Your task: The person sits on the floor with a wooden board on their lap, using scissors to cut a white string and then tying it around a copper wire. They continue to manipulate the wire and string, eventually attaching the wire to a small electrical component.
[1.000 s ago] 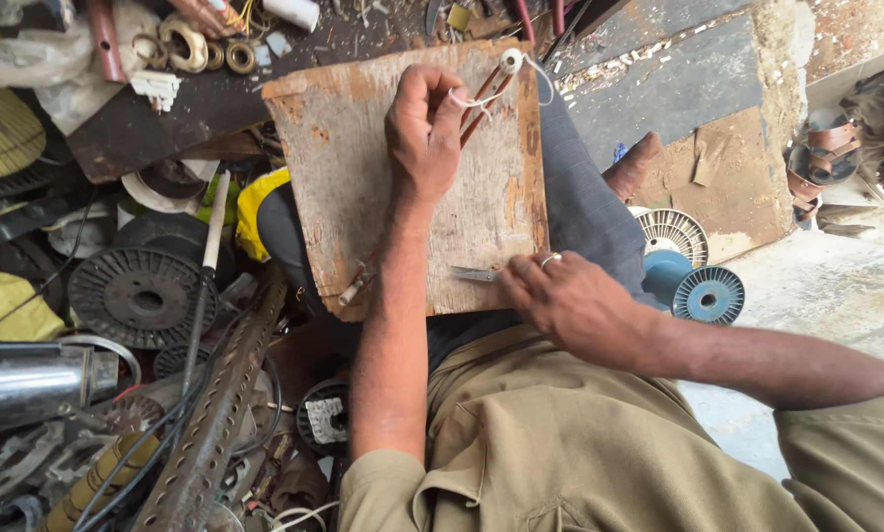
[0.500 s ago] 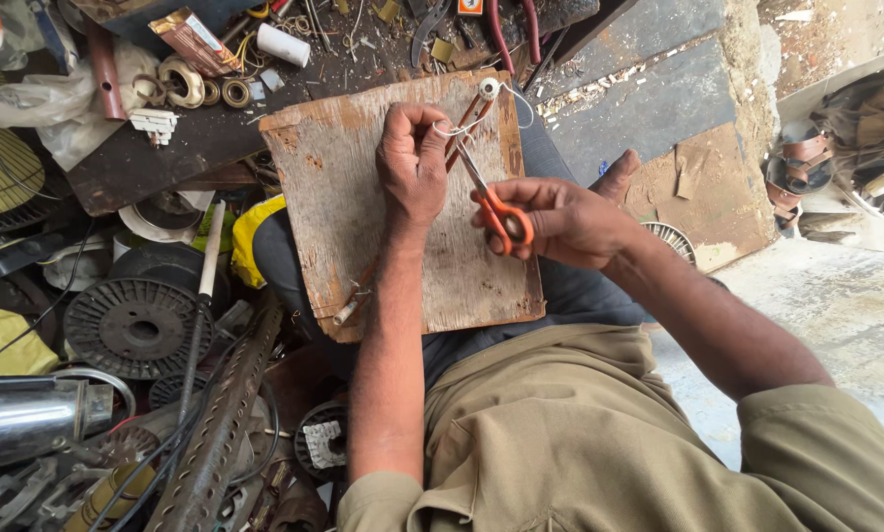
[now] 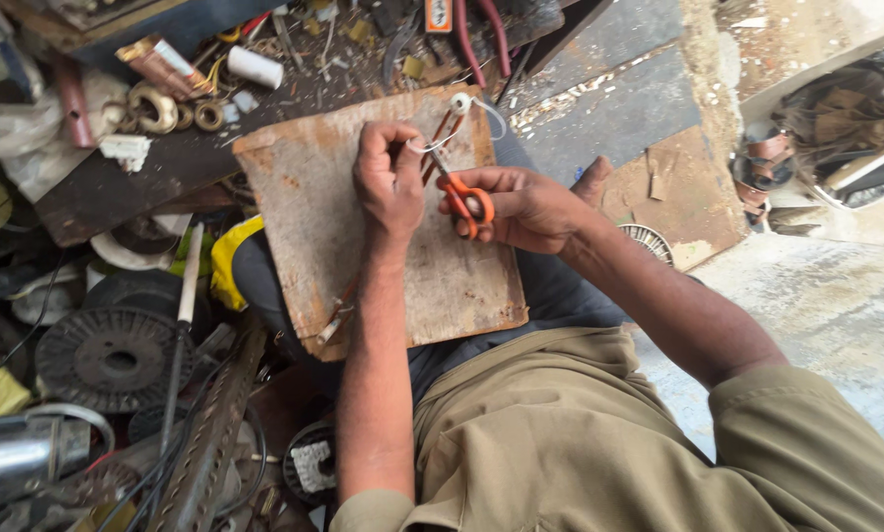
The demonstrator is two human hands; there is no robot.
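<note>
The right hand [image 3: 530,207] is closed around the orange plastic handles of small scissors [image 3: 464,200] – light, stiff, best taken at the loops – while the left hand [image 3: 388,182] pinches a thin, springy white wire loop [image 3: 461,113] on the rough, worn wooden board [image 3: 304,207] resting on the lap.

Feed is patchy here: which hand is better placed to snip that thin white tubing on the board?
The right hand, probably. It holds the orange-handled scissors with the blades pointing at the white tubing. The left hand pinches the tubing on the wooden board, so it seems busy steadying.
</note>
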